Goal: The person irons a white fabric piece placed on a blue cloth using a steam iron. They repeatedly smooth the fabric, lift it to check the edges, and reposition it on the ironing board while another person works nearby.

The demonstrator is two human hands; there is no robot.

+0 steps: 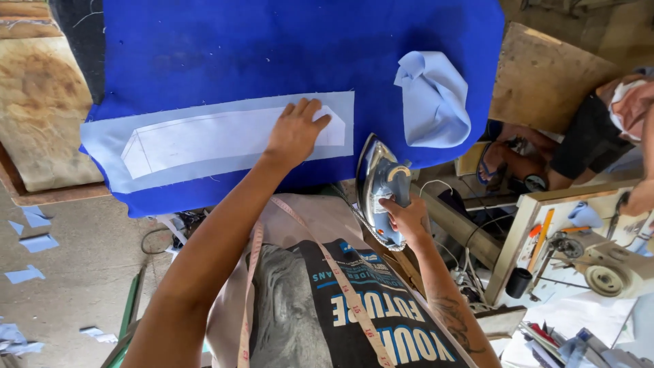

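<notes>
While left hand (294,131) lies flat, open on white strip (204,140), right hand (407,219) grips iron (379,178) just beside.

Left hand (294,133) flattens strip (218,140) (perhaps interfacing).

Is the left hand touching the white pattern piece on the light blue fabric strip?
Touching. The head view shows the left hand pressed flat on the white pattern piece, fingers spread over its right end.

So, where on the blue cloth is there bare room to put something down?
Bare blue cloth lies above the pale strip, left of the crumpled pale piece. The near right edge is crowded: left hand on the strip, right hand holding the iron.
</notes>
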